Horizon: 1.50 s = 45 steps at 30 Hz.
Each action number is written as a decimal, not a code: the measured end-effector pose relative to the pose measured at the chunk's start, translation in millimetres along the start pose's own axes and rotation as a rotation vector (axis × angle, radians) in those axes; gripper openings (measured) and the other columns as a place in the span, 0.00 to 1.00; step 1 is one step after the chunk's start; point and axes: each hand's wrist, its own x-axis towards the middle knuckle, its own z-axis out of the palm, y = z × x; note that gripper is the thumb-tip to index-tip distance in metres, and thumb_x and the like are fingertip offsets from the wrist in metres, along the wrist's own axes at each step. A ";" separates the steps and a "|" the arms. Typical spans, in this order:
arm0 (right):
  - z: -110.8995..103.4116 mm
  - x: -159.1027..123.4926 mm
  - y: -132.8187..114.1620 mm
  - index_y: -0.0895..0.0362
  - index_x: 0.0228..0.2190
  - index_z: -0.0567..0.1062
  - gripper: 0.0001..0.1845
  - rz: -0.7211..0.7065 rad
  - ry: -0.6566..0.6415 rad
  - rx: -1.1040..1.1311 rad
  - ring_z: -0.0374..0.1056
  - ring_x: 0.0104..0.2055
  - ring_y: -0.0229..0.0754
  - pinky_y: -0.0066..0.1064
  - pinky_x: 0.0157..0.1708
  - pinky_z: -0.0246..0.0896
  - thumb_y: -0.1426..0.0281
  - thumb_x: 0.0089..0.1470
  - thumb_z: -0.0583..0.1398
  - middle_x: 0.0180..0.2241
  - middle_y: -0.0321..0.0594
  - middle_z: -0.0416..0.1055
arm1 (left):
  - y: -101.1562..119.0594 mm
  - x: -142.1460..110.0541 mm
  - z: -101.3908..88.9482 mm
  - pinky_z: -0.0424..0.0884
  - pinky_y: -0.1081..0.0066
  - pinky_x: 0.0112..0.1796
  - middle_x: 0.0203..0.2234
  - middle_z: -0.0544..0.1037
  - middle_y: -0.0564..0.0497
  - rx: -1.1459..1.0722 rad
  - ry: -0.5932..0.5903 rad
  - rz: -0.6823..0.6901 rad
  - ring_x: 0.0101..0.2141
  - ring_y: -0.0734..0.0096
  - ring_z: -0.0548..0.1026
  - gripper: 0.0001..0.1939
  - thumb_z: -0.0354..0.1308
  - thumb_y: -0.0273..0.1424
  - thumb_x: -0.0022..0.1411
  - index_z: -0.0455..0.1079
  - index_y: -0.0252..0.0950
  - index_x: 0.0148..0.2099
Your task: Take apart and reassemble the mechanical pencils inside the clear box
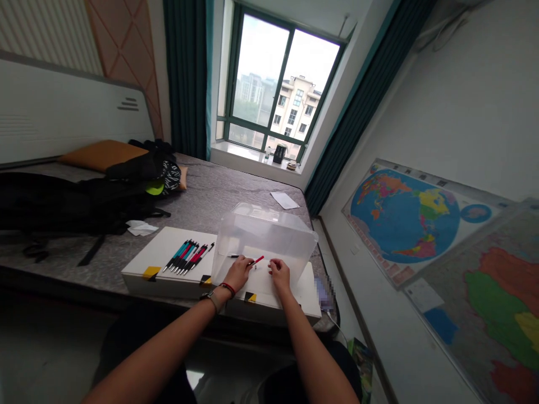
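A neat row of slim blue, red and black pens (187, 257) lies on the flat white box (141, 247), looking finished, so the work seems well along! What appears left is at the translucent plastic bin (269, 233): the left hand (238, 273), fingers pinched close, grips a slim red pen barrel (258, 260), a thin black piece (233, 256) lying near its fingertips. Across from it, the right hand (279, 275) curls narrow; whether it holds something tiny, no telling.

bin (261, 233): translucent plastic, smooth | pens (184, 259): metal-looking tips | curtain (188, 78): matt cloth | sheet (284, 200): paper
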 end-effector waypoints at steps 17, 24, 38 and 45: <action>0.0 -12.7 4.1 0.60 0.36 0.75 0.19 -0.014 0.007 0.258 0.64 0.22 0.34 0.26 0.22 0.63 0.59 0.46 0.63 0.27 0.37 0.72 | 10.4 -20.4 19.5 0.67 0.67 0.40 0.36 0.73 0.49 0.244 0.116 0.144 0.39 0.65 0.71 0.06 0.49 0.28 0.64 0.66 0.39 0.42; -4.7 -33.0 -27.0 0.57 0.35 0.78 0.12 -0.286 -0.012 -0.095 0.70 0.36 0.42 0.30 0.30 0.68 0.63 0.55 0.58 0.34 0.43 0.73 | 8.5 -21.2 18.5 0.66 0.68 0.41 0.37 0.74 0.49 0.242 0.138 0.160 0.40 0.66 0.71 0.07 0.49 0.27 0.65 0.66 0.40 0.44; -7.8 -39.4 -69.9 0.54 0.45 0.77 0.17 -0.628 -0.226 -0.553 0.67 0.39 0.41 0.33 0.44 0.65 0.77 0.59 0.53 0.37 0.43 0.68 | 8.9 -22.9 16.7 0.66 0.67 0.41 0.36 0.73 0.49 0.266 0.114 0.164 0.39 0.66 0.71 0.07 0.47 0.29 0.67 0.65 0.39 0.44; -10.2 -25.4 -63.1 0.54 0.51 0.71 0.19 -0.479 -0.187 -0.371 0.69 0.37 0.41 0.33 0.39 0.67 0.64 0.59 0.56 0.38 0.42 0.73 | 9.0 -22.9 15.6 0.67 0.68 0.42 0.38 0.73 0.48 0.235 0.142 0.178 0.40 0.66 0.72 0.09 0.45 0.30 0.68 0.64 0.39 0.46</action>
